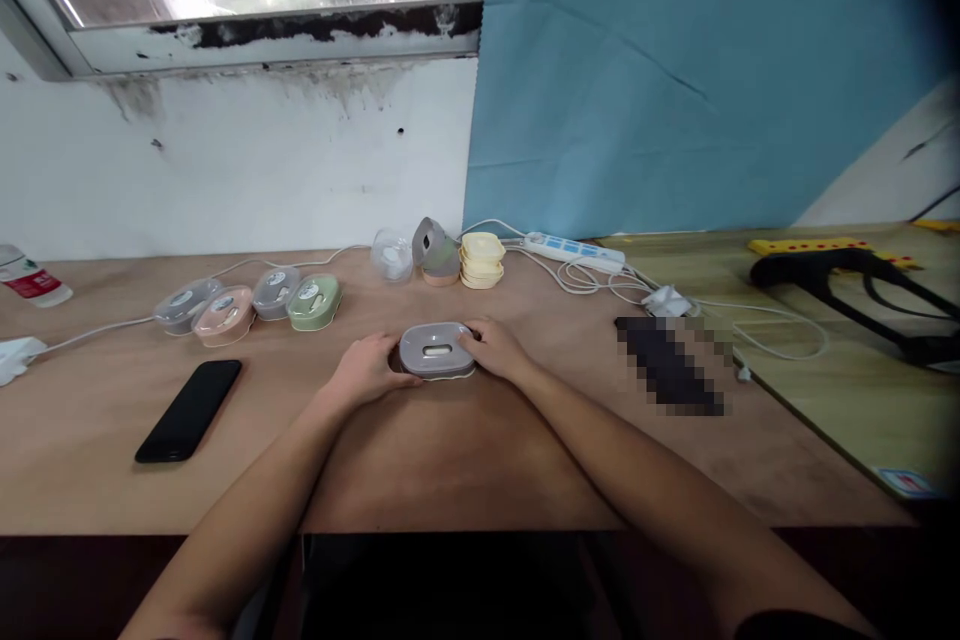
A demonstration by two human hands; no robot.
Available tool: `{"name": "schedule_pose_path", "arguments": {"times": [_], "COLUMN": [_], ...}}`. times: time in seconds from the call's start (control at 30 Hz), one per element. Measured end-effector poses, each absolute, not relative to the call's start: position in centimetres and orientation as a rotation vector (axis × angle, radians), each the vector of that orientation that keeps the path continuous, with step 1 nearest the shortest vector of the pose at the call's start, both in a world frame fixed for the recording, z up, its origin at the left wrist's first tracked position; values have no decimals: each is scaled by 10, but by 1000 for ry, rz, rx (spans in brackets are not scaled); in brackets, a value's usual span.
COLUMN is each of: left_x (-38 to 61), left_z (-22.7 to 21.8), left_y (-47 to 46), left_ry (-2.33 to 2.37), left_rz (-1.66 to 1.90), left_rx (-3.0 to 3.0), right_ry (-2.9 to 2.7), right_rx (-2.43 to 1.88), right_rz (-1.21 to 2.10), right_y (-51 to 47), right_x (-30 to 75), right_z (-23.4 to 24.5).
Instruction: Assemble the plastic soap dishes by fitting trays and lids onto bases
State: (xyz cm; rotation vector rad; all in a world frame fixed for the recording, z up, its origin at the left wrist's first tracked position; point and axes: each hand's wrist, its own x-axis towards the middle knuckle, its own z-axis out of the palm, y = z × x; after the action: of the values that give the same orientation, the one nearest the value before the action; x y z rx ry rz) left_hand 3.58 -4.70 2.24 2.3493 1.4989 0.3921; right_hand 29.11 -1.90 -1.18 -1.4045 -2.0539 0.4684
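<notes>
A small grey rounded box point(438, 348) with a slot in its lid sits on the brown tabletop, directly in front of me. Against its left side is my left hand point(371, 368), fingers behind and thumb along the front lower edge. My right hand point(495, 348) grips the right end, with the thumb on the lid's edge. Behind it stand a stack of cream-yellow box parts point(481, 260), a grey lid point(427, 240) leaning upright over a pink-orange piece, and a clear cover point(392, 254).
Several similar boxes, including a green one point(314, 301) and a pink one point(225, 314), stand at the left. A black phone point(189, 410) lies nearer. At the right are a power strip point(574, 252), white cables, a pixelated dark item point(669, 366) and a black frame point(862, 295). A bottle point(31, 277) stands far left.
</notes>
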Motion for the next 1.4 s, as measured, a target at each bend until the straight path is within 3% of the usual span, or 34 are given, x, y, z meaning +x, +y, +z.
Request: {"name": "schedule_pose_path", "arguments": {"times": [0.43, 0.63, 1.0, 1.3, 1.4], "left_x": [20, 14, 44, 29, 27], "left_z": [16, 30, 48, 62, 64], "left_y": [-29, 28, 103, 89, 70], "left_ry": [1332, 1809, 2140, 1991, 1692], "left_rz": [387, 716, 386, 1088, 1447], "left_rx": [2285, 2409, 2586, 2288, 1971], "right_ry": [-2117, -2128, -2163, -2152, -2114], "right_rx": [-1269, -1246, -1217, -1190, -1195], "right_rz": [448, 492, 493, 523, 533], "right_y": [-15, -16, -18, -18, -17], "right_x": [299, 299, 303, 304, 304], "right_z": [-17, -14, -11, -11, -13]}}
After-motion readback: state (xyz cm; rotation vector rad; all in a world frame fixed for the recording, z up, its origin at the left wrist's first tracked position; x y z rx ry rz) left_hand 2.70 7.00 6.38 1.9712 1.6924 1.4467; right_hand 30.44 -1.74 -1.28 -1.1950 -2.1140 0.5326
